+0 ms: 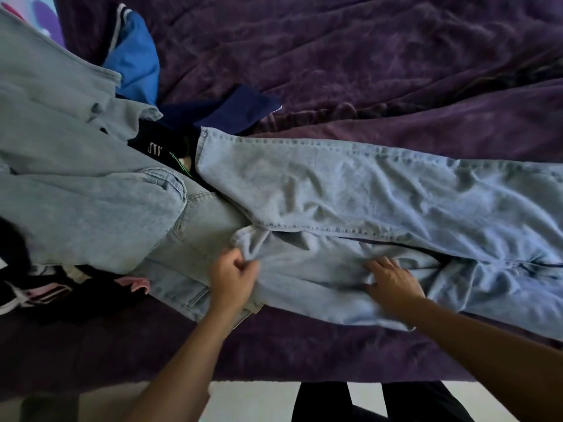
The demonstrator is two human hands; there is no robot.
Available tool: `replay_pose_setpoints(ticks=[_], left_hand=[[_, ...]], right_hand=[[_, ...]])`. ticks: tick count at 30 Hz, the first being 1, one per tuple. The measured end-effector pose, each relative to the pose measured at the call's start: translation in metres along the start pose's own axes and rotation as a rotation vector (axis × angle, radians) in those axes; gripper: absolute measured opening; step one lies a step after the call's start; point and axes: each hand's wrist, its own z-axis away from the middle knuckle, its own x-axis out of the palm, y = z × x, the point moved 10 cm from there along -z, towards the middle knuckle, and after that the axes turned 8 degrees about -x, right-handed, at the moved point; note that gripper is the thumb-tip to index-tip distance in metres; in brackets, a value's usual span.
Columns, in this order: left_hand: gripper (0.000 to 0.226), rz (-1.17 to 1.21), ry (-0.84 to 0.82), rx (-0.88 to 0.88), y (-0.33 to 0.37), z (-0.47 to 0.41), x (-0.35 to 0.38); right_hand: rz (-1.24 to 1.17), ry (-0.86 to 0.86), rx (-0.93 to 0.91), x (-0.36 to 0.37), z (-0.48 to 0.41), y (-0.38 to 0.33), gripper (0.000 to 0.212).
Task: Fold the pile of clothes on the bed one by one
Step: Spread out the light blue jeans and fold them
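Now: two hands on one pair of jeans (365, 193)

Left hand (233, 277) pinches a fold of denim. Right hand (393, 283) presses flat, fingers spread. Jeans lie lengthwise near the bed (274, 354) front edge, upper leg overlapping lower. Open blanket (365, 56) beyond them. Pile (76, 178) sits left, touching the jeans: more denim, one blue piece (134, 59), one navy (237, 108).

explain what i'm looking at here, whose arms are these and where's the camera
No machine here: these are a person's two bare arms, filmed by one camera worn on their head, looking down. A purple blanket covers the bed. Light blue jeans lie spread across it. The left hand pinches a bunch of their fabric; the right hand rests flat on them, fingers spread. At the left sits a pile of other clothes: more denim, a blue garment, dark pieces.
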Motion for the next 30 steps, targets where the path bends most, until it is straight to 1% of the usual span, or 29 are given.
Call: replay_pose_setpoints(ticks=[2,3,6,8,9,10,11,13,18,20,22,24,26,28,29,30], left_hand=[[0.027,0.175,0.186,-0.105,-0.013,0.007,-0.05],[0.025,0.201,0.264,-0.147,-0.022,0.012,-0.071],[0.018,0.094,0.438,-0.286,-0.048,0.032,-0.111],[0.011,0.014,0.495,-0.42,-0.069,0.047,-0.121],[0.016,-0.027,0.504,-0.462,-0.075,0.051,-0.122],[0.023,-0.072,0.501,-0.462,-0.075,0.053,-0.119],[0.027,-0.116,0.484,-0.421,-0.067,0.053,-0.111],[0.03,-0.183,0.387,-0.278,-0.035,0.053,-0.075],[0.02,-0.27,0.001,0.03,0.065,0.097,0.085],[0.014,-0.335,-0.142,0.134,0.096,0.129,0.154],[0.008,-0.437,-0.246,0.226,0.119,0.166,0.217],[0.007,-0.523,-0.339,0.302,0.132,0.202,0.276],[0.01,-0.568,-0.411,0.346,0.137,0.236,0.327],[0.014,-0.611,-0.456,0.354,0.138,0.26,0.371],[0.017,-0.64,-0.477,0.349,0.136,0.27,0.39],[0.02,-0.671,-0.496,0.343,0.135,0.278,0.407]], right_hand=[[-0.038,0.055,0.006,-0.018,0.004,0.002,0.051],[-0.047,0.086,0.01,-0.028,0.007,0.002,0.05],[-0.034,0.165,0.017,-0.051,0.02,0.006,0.048],[-0.038,0.18,0.027,-0.057,0.033,0.013,0.047],[-0.038,0.173,0.037,-0.056,0.04,0.019,0.046],[-0.038,0.158,0.052,-0.053,0.049,0.028,0.046],[-0.042,0.139,0.069,-0.05,0.058,0.039,0.046],[-0.05,0.117,0.105,-0.044,0.08,0.071,0.047],[-0.074,0.094,0.285,-0.03,0.147,0.186,0.05],[-0.091,0.117,0.364,-0.029,0.173,0.237,0.054],[-0.079,0.17,0.442,-0.033,0.196,0.289,0.058],[-0.071,0.243,0.521,-0.035,0.216,0.341,0.062],[-0.172,0.313,0.628,-0.03,0.232,0.392,0.074],[-0.362,0.318,0.783,-0.015,0.243,0.441,0.096],[-0.491,0.301,0.855,-0.005,0.245,0.459,0.1],[-0.635,0.296,0.901,0.004,0.245,0.471,0.094]])
